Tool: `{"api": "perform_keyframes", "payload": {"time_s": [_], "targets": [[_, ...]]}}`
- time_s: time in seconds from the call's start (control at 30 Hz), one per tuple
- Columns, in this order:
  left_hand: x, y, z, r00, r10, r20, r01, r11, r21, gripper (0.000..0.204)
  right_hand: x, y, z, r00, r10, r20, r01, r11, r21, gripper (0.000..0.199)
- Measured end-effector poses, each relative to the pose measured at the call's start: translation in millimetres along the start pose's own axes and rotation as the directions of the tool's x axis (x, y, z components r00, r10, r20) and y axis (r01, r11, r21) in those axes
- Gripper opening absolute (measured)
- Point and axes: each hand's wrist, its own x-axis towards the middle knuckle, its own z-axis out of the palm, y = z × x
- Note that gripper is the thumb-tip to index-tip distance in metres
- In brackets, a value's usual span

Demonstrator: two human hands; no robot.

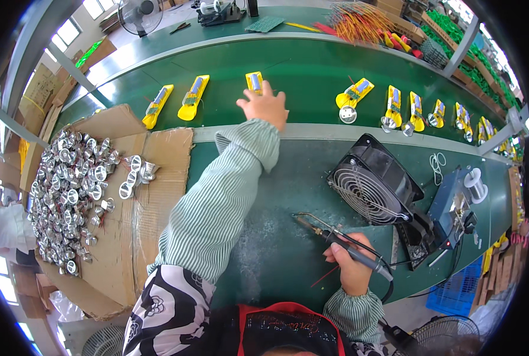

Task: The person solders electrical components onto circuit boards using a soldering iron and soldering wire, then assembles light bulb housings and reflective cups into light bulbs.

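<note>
My left hand (265,108) stretches over the green conveyor belt with its fingers spread. Just past the fingertips lies a yellow plastic housing (253,78) with a blue cylinder in it, partly hidden by the hand. My right hand (352,270) grips a soldering iron (366,261) by its grey handle, low over the green bench. The iron's metal tip, with a thin tube along it, points up and left. To the left, a heap of small silvery reflector cups (74,178) with wires fills a cardboard box (157,196).
More yellow housings (193,98) lie along the belt, the right-hand ones with reflector cups attached. A black fan (371,190) stands on the bench right of centre. Beyond it are a blue soldering station (445,202) and a solder spool (475,185). Orange wires (362,22) lie on the far shelf.
</note>
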Motion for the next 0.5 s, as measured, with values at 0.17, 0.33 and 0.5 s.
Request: {"api": "perform_keyframes", "payload": {"time_s": [0.17, 0.33, 0.5], "targets": [[-1.0, -49.5, 26.6, 0.998, 0.053, -0.036, -0.059, 0.974, -0.219, 0.030, -0.5, -2.1, 7.3, 0.998, -0.025, 0.055, 0.025, 1.000, -0.011, 0.018], [-74.9, -53.1, 7.3, 0.974, 0.211, -0.082, -0.225, 0.946, -0.235, 0.020, -5.0, -1.5, 5.4, 0.997, -0.078, -0.007, 0.077, 0.995, -0.062, 0.018], [-214.8, -87.9, -32.1, 0.955, 0.296, 0.027, -0.276, 0.918, -0.283, 0.023, -13.9, -4.6, 16.3, 0.995, -0.101, 0.004, 0.101, 0.993, -0.059, 0.016]]}}
